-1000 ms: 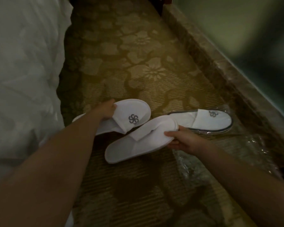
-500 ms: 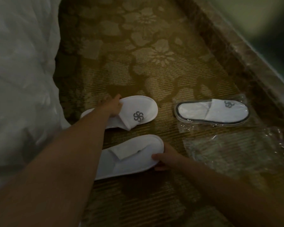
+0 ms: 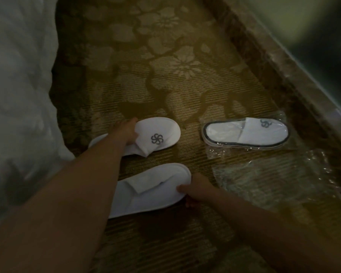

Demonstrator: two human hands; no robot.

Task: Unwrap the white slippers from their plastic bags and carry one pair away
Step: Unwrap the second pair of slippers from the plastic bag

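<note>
Two unwrapped white slippers lie on the carpet. My left hand (image 3: 128,131) grips the far slipper (image 3: 159,134), which bears a grey swirl logo, at the edge of its strap. My right hand (image 3: 195,189) holds the toe end of the near slipper (image 3: 152,192), thumb on top and fingers underneath. To the right, a wrapped pair of slippers (image 3: 244,133) with a dark rim lies inside its clear plastic bag. An empty plastic bag (image 3: 274,174) lies flat in front of it.
White bedding (image 3: 18,95) hangs down along the left. A brown patterned carpet (image 3: 165,66) covers the floor between the bed and a marble ledge (image 3: 283,66) that runs diagonally along the right.
My right hand has pulled the near slipper back toward me, away from the wrapped pair, and set it down on the carpet. The left hand has stayed on the far slipper.
</note>
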